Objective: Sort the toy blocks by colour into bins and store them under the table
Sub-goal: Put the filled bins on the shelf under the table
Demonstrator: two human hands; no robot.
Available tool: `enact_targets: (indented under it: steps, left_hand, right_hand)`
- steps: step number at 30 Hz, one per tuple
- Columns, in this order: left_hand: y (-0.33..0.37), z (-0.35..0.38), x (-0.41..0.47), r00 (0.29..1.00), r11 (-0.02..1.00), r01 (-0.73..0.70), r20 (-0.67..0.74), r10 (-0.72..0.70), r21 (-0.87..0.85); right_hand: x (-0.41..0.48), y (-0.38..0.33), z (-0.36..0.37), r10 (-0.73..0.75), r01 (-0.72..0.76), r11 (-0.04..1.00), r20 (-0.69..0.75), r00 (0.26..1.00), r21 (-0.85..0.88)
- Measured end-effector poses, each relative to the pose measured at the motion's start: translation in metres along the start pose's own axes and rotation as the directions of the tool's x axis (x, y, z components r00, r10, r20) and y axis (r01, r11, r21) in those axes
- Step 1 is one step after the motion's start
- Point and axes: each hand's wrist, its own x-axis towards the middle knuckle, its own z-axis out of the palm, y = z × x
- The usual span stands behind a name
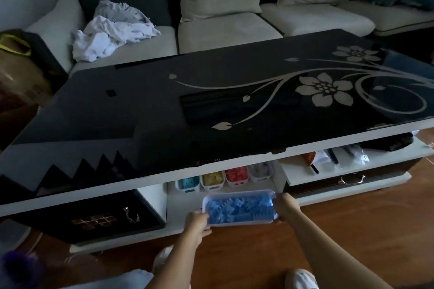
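At the front edge of the shelf (183, 204) under the table (141, 112), the bin (246, 223) of blue blocks (239, 210) is held by both ends so none spill, with left hand (196, 223) and right hand (287, 206) fingers curled round its rim.

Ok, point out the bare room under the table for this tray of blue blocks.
Bare white shelf shows in front of the four small bins, left of the tray that your left hand and right hand hold. The right-hand shelf is crowded with loose items.
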Motion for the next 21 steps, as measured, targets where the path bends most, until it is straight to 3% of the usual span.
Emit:
enact_targets:
  steps: [3, 7, 9, 10, 12, 21]
  left_hand:
    - [-0.003, 0.006, 0.014, 1.0, 0.995, -0.004, -0.005, 0.004, -0.103]
    - [-0.003, 0.012, 0.033, 0.998, 0.985, -0.056, -0.049, 0.049, -0.165]
    - [0.0, 0.014, 0.038, 0.996, 0.975, -0.065, -0.066, 0.052, -0.214]
    - [0.001, 0.015, 0.039, 0.997, 0.967, -0.056, -0.067, 0.041, -0.248]
    - [0.003, 0.016, 0.042, 0.998, 0.949, -0.036, -0.069, 0.016, -0.313]
    - [0.008, 0.02, 0.05, 0.998, 0.894, 0.013, -0.049, -0.04, -0.449]
  right_hand:
    - [0.014, 0.001, 0.008, -0.01, 0.014, 0.995, -0.033, 0.999, 0.096]
    - [0.026, 0.0, 0.018, 0.111, -0.087, 0.908, -0.036, 0.993, 0.409]
    - [0.032, 0.001, 0.021, 0.078, -0.059, 0.91, -0.031, 0.996, 0.41]
    - [0.034, 0.001, 0.023, 0.07, -0.046, 0.863, -0.028, 0.997, 0.503]
    - [0.04, -0.004, 0.025, 0.145, -0.124, 0.656, 0.037, 0.989, 0.744]
    - [0.043, -0.01, 0.016, 0.215, -0.26, 0.572, 0.163, 0.963, 0.778]
